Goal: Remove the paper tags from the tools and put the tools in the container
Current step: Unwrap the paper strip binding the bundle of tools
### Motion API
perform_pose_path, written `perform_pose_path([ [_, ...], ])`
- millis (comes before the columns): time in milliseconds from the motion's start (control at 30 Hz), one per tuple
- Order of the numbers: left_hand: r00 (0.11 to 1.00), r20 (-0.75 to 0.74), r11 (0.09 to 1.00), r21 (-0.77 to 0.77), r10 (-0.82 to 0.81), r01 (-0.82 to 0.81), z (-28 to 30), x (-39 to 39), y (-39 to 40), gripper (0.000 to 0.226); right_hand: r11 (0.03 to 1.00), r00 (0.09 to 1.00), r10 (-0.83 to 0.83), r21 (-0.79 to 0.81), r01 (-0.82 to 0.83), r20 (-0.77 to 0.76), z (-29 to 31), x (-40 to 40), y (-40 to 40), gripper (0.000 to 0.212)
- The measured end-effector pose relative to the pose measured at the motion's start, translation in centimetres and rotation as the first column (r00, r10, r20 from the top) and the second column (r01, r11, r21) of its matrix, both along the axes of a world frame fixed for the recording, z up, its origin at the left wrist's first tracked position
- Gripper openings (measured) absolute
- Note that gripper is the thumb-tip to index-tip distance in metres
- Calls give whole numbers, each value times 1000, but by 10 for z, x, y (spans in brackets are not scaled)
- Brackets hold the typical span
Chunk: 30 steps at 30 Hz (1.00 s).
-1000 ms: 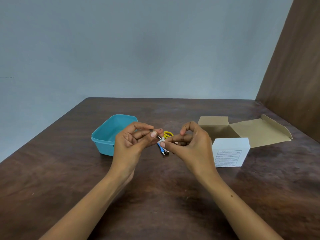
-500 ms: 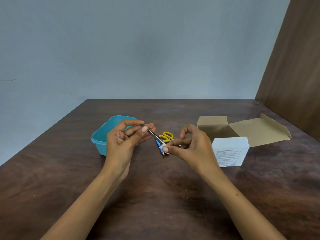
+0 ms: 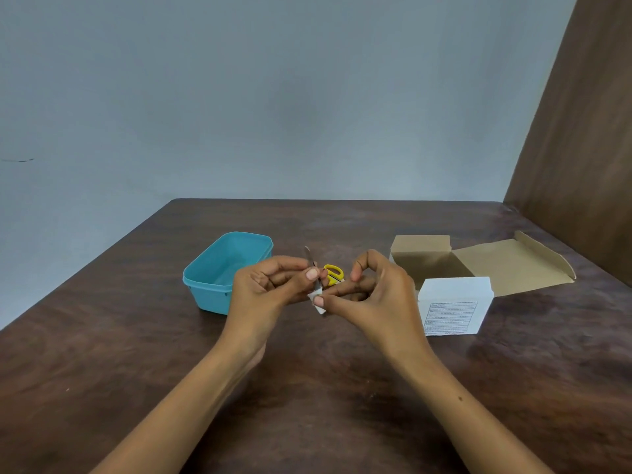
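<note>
My left hand [image 3: 270,289] pinches a slim metal tool [image 3: 312,263] that points up and away over the table. A white paper tag [image 3: 317,297] wraps its lower end, and my right hand [image 3: 372,295] pinches that tag between thumb and fingertips. Behind the hands, small yellow-handled scissors [image 3: 333,273] lie on the dark wooden table [image 3: 136,354], partly hidden. The teal plastic container [image 3: 222,271] stands open just left of my left hand; its visible inside shows no tools.
An open brown cardboard box [image 3: 478,265] with its flap spread lies at the right, and a white printed box [image 3: 451,304] stands in front of it. A brown wooden panel [image 3: 574,165] rises along the table's right edge.
The hands have come back together after drawing apart. The metal tool has tipped from slanting down-right to nearly upright, and the blue item seen between the hands before is now hidden.
</note>
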<state>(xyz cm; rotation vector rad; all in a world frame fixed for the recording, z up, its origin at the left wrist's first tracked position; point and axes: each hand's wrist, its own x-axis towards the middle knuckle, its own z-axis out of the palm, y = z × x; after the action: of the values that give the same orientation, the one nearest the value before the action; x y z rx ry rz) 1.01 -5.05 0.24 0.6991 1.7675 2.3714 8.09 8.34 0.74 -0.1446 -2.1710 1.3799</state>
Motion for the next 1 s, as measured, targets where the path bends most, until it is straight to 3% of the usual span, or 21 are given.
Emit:
perform_pose_path([
  [300,1000,15,999,46,26,-27,7,2,-4,12,991,997,-83,107,83,-4,-8,-5,-1,37],
  [533,995,86,986,152,53,-65,10,-4,-5,12,918,994,-79,384,104,-80,-5,-1,7,44],
  [667,994,108,983,178,30,-49,11,-3,-6,11,988,993,-73,130,86,-97,2,-2,17,44],
  [767,994,111,987,153,19,-36,11,-2,-4,15,998,996,13,-55,-17,-83,7,-2,22,28],
  [1000,997,81,996,88,-16,9,4,1,0,12,992,992,106,-67,-111,-66,2,-6,13,9],
])
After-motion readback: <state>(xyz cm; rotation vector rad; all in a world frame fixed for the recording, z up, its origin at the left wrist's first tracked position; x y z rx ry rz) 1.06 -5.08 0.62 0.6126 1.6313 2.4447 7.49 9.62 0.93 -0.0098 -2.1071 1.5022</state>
